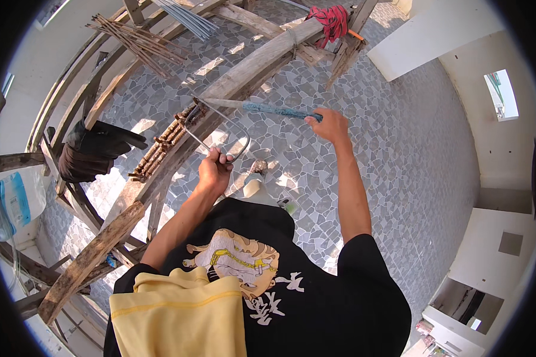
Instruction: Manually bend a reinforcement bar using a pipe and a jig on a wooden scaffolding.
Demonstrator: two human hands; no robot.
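My left hand [214, 172] is closed on a bent steel rod [246, 135], a rounded loop whose upper end reaches the wooden beam. My right hand [326, 124] grips the blue-wrapped handle of a long metal tool [274, 110]. The tool's pale end lies by the loop's upper end at the beam [244, 71]; whether they touch, I cannot tell. Several short rusty bars [161, 146] are fixed along the near stretch of that beam, left of my left hand.
Timber frames [71, 250] fill the left, with loose rods [134, 41], grey bars [181, 18] and dark cloth [89, 152]. A red cord bundle [333, 24] hangs at the beam's far end. A plastic bag [15, 196] is far left. Tiled floor [405, 154] lies below.
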